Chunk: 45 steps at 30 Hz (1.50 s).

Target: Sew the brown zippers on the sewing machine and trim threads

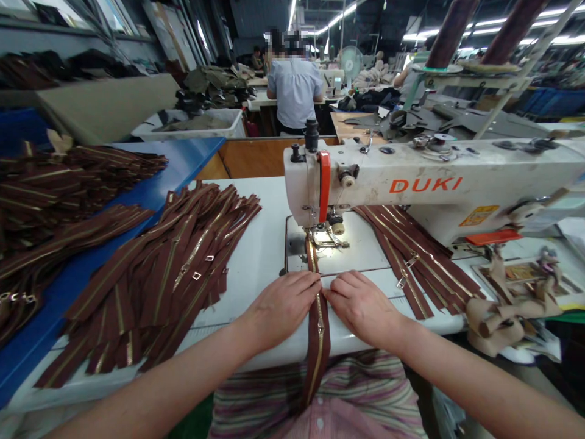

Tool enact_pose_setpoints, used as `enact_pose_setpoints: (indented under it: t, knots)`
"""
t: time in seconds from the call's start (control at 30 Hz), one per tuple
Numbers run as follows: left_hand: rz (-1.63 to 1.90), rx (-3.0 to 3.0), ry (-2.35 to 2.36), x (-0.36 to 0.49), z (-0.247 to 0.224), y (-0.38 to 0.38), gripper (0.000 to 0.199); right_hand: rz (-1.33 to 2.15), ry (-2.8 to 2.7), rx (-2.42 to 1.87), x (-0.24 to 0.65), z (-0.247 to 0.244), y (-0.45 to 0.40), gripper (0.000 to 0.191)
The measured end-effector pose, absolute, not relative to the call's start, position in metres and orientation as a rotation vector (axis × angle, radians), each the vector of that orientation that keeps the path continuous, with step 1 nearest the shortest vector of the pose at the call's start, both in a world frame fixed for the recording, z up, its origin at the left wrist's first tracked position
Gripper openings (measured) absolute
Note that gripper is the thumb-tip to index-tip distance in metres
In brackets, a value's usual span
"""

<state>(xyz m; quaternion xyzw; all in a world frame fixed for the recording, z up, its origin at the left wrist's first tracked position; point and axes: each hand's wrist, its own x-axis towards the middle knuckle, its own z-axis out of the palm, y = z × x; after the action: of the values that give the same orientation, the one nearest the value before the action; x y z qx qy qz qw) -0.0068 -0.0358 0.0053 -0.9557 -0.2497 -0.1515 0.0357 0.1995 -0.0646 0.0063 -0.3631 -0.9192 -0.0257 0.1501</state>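
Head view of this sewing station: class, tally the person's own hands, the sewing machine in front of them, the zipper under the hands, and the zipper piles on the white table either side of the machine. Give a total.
Hands: 2 (left hand, right hand)
Sewing machines: 1 (DUKI sewing machine)
Zippers under the hands: 1 (brown zipper)
Zipper piles: 2 (left zipper pile, right zipper pile)
Total: 6

Blue-topped workbench [192, 155] at left. Beyond it, white plastic bin [228, 125] holding olive fabric [192, 122]. Co-worker in pale blue short-sleeved shirt [295, 91] at far bench, pale green pedestal fan [351, 61] past them. Tan fabric strips [505, 311] bunched lower right.
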Motion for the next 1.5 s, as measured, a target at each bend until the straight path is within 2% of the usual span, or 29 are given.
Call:
enact_pose_setpoints:
  t: [0.73, 1.13, 1.5]
  knots:
    - [-0.420, -2.812, -0.842, 0.000, 0.001, 0.012, 0.032, -0.167, -2.609, -1.129, 0.193, 0.005, -0.007, 0.016]
    - [-0.659, -2.797, -0.902, -0.005, -0.004, 0.006, 0.031, -0.146, -2.495, -1.237, 0.185, -0.002, 0.006, 0.020]
    - [-0.714, -2.798, -1.032, 0.000, 0.000, 0.006, 0.024, -0.152, -2.428, -1.238, 0.188, -0.001, -0.001, 0.023]
